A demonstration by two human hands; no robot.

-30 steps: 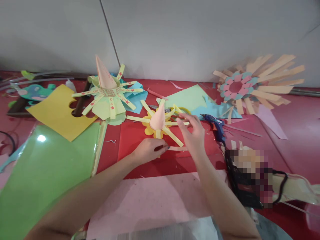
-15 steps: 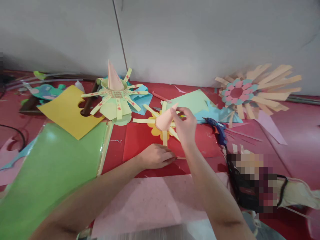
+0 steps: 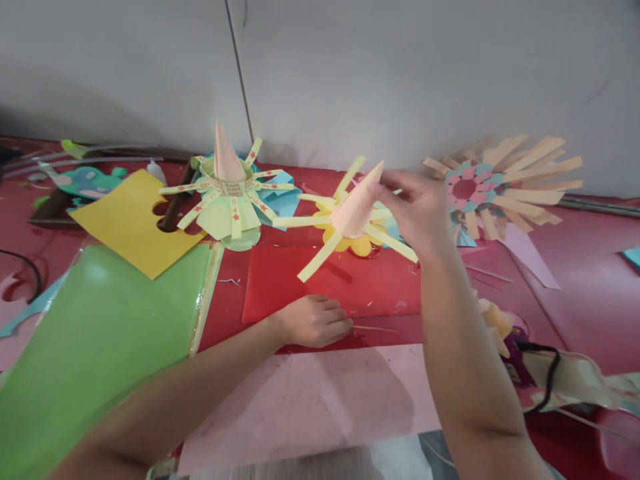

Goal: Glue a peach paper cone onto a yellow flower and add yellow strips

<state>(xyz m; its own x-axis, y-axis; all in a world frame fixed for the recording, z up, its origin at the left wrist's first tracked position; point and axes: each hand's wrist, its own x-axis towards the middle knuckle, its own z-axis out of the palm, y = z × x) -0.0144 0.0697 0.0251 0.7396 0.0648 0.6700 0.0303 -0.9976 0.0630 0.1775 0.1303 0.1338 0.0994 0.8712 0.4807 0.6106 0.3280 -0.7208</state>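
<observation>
My right hand (image 3: 417, 213) is raised above the table and pinches the tip of a pink paper cone (image 3: 356, 205). The cone sits on a yellow paper flower (image 3: 354, 241) with pale yellow strips fanning out, and the whole piece hangs tilted in the air. My left hand (image 3: 315, 321) rests closed on the edge of a red sheet (image 3: 310, 280), fingers pressed onto a thin paper strip (image 3: 373, 328). A finished cone craft with starred strips (image 3: 229, 190) stands behind to the left.
A green sheet (image 3: 95, 333) and a yellow sheet with cut-outs (image 3: 130, 223) lie at left, a pink sheet (image 3: 310, 400) lies near me. A large peach-strip paper flower (image 3: 493, 187) leans against the grey wall at right. A black cord (image 3: 547, 380) lies at right.
My right hand took hold of the cone's tip and lifted the flower piece up and to the right, off the red sheet. My left hand stayed pressed on the strip.
</observation>
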